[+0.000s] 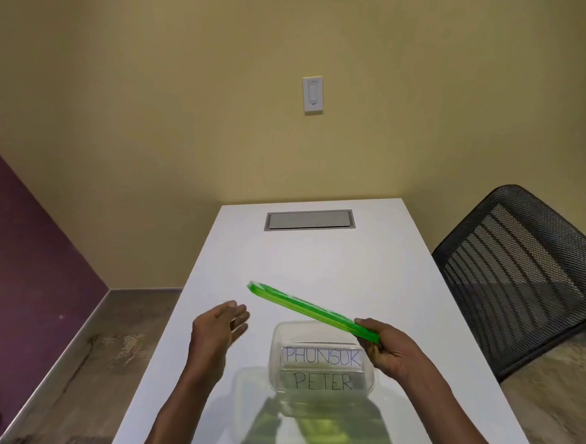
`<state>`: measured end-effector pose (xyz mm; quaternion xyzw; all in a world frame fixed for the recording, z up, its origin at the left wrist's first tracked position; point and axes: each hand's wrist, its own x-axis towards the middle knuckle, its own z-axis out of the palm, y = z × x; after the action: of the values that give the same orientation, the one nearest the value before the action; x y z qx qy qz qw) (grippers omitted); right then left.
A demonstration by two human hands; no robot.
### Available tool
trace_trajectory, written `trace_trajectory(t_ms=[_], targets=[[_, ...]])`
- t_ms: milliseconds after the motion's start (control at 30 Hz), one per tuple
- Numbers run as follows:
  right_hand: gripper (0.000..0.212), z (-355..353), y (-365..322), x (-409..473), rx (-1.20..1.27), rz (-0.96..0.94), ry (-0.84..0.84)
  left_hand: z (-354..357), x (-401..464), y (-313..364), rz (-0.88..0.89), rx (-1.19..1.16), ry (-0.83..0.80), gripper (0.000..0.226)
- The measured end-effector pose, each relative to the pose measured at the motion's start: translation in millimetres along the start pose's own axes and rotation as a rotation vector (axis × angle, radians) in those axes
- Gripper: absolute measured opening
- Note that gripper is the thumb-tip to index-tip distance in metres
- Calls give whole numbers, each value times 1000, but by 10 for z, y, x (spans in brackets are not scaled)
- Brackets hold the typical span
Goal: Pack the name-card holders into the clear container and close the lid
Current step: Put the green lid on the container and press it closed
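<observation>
container [321, 360]: clear tub on white table [317, 257], open, near edge by the person
card holders [322, 357]: two inside the container, "PHUNSUK" behind "PETER", packing looks done
lid [313, 310]: green, tilted above the container, likely being brought over to close it
right hand [385, 351]: pinches lid's near end, right of container
left hand [221, 327]: spread, holds nothing, left of container, seems ready to catch lid's far end
chair [521, 277]: mesh, right of container

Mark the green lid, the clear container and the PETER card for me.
green lid [308, 310]: head view, middle of its raised edge.
clear container [279, 334]: head view, far-left rim corner.
PETER card [323, 381]: head view, centre of the lettering.
</observation>
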<state>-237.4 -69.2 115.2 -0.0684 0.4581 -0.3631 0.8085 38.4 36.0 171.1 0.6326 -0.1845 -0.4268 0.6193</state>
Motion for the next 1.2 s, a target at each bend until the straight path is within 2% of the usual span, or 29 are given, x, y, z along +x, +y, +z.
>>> trace_trajectory(t_ms=[33,100,233,400,533,600,667,833,900,1033,1200], targets=[[8,-20,-4,13,-16,-1,-21,15,23,-13,-99,-79,-36,29],[19,-66,0,50,-79,-5,-59,33,103,-42,-210,-148,-76,37],[30,-144,-8,114,-228,-149,-73,89,244,-140,-249,5,-31,27],[46,-252,-21,138,-472,-252,-20,92,311,-351,-198,203,38,23],[45,-287,43,212,-677,-344,112,113,304,-528,-105,328,57,17],[40,-291,100,270,-775,-369,178,125,298,-608,-20,455,107,3],[38,-288,173,321,-868,-398,249,133,320,-699,52,562,152,24],[44,-381,318,432,-1251,-494,400,171,359,-938,74,691,119,24],[41,-425,349,474,-1311,-509,405,189,369,-1038,93,756,71,25],[32,-469,366,545,-1365,-519,432,224,378,-1179,106,780,59,9],[24,-512,380,628,-1408,-517,439,271,415,-1255,112,793,68,10]])
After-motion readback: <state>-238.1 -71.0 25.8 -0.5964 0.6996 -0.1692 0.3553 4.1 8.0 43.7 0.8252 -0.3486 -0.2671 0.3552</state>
